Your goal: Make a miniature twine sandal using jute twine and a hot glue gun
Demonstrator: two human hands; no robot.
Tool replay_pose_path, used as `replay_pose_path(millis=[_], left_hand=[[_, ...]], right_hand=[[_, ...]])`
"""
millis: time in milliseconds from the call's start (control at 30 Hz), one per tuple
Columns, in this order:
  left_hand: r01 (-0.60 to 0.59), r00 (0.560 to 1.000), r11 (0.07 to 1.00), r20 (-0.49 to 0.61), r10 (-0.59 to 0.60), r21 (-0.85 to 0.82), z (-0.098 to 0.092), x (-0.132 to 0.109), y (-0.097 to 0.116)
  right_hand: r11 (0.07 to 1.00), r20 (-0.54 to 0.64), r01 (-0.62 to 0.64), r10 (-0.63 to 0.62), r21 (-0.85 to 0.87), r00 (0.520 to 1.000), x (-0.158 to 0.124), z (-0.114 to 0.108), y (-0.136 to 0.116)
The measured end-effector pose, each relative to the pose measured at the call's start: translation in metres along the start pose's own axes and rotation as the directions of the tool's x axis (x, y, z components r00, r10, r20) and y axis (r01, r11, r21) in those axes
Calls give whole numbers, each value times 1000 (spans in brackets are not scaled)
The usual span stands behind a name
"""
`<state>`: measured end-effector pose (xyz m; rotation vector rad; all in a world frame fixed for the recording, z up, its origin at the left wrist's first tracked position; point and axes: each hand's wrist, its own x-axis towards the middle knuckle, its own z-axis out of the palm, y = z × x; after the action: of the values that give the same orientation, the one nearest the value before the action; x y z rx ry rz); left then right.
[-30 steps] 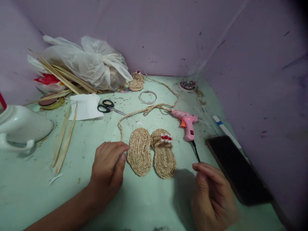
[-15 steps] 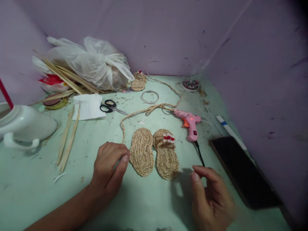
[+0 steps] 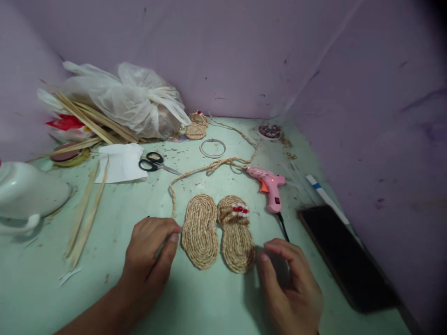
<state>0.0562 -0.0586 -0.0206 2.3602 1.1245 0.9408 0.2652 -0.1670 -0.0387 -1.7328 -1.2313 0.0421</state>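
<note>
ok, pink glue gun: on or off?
Looks on: a small red light glows on the glue gun. How hot it is, cannot tell.

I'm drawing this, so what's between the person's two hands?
In the head view, a plain woven sole and a beaded woven sole lie side by side between the left hand and right hand.

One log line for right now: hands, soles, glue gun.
left hand: beside plain sole, contact unclear | right hand: open, near beaded sole | glue gun: lying flat, light lit
</note>
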Motion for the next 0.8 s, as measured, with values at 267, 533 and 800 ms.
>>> replay_pose_path(millis=[267,533,800], left_hand=[[-66,998,997,9,66,35,3,-1,-12],[-19,1000,998,22,17,59,5,-2,-10],[4,999,1000,34,-4,2,5,-1,-4]], right_hand=[[999,-15,32,-32,42,999,1,-2,2],[998,34,17,-19,67,999,0,-1,-2],[996,86,91,-92,21,992,2,-3,3]])
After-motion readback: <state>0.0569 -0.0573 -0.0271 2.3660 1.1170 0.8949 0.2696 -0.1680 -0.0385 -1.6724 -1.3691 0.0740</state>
